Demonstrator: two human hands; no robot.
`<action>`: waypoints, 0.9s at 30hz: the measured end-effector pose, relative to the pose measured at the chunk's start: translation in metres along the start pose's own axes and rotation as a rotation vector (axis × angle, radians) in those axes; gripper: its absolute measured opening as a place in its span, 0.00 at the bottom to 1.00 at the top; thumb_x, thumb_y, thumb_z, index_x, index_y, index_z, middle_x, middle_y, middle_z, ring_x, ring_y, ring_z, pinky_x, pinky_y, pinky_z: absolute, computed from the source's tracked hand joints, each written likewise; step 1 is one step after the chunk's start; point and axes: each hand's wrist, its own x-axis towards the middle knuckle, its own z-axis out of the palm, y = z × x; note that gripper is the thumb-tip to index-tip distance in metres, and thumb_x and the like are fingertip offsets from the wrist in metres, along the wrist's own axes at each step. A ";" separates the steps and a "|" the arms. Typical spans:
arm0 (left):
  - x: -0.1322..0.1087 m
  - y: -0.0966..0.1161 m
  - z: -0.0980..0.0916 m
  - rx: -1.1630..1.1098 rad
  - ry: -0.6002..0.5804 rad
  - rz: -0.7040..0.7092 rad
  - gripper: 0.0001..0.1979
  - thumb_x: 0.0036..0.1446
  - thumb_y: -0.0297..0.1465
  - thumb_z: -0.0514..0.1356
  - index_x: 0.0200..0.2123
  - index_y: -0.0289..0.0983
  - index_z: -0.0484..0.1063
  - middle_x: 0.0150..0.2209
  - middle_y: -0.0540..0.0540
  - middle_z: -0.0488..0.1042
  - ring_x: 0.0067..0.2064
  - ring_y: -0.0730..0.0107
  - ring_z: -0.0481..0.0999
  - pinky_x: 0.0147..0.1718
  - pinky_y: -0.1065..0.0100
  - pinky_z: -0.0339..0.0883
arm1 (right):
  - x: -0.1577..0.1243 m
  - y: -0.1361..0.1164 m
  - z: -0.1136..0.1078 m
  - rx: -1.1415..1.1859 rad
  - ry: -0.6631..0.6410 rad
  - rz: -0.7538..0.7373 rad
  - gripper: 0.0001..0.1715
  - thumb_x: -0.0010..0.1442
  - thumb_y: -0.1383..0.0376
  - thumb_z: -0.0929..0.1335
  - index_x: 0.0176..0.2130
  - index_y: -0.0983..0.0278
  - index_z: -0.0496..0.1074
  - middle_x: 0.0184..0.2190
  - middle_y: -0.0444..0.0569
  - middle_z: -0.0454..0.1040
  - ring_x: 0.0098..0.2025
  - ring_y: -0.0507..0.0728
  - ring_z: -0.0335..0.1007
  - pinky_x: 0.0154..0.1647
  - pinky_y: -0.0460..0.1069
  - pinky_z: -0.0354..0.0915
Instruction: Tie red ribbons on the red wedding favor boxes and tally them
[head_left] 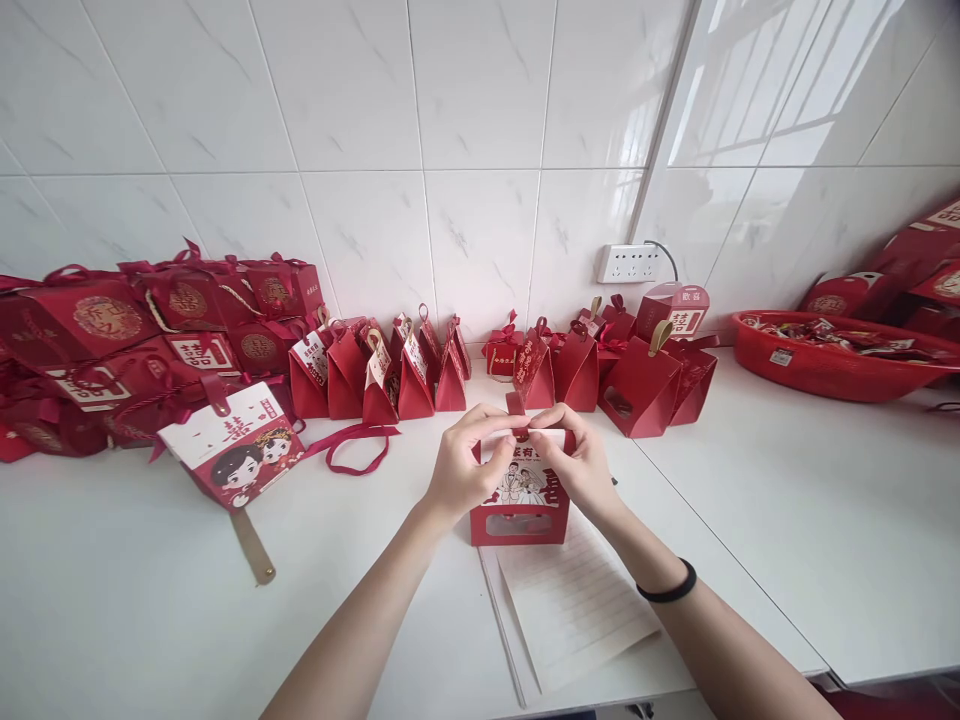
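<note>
A red gift box point(523, 525) with a white printed front, a couple drawing and a clear window stands upright at the middle of the white table. My left hand point(474, 458) pinches its top edge from the left, thumb in front and fingers behind. From the right, my right hand point(571, 455) grips the same top edge beside the small red strap point(515, 403). Both thumbs are close together near the strap. Lined paper point(577, 610) lies under and in front of the box.
Red boxes are piled at left point(112, 320). Small red bags point(416, 375) line the wall. A printed box point(240, 450), a ribbon point(352, 468) and a tan strap point(253, 545) lie left. A red basin point(832, 365) of packets stands right. A socket strip point(637, 264) is on the wall.
</note>
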 end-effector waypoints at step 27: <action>-0.001 -0.007 0.004 0.067 0.039 0.119 0.09 0.55 0.26 0.56 0.38 0.39 0.75 0.32 0.48 0.73 0.33 0.73 0.72 0.31 0.71 0.66 | 0.002 0.004 -0.001 0.035 -0.026 0.045 0.09 0.53 0.60 0.67 0.28 0.62 0.64 0.21 0.40 0.64 0.20 0.49 0.57 0.21 0.44 0.55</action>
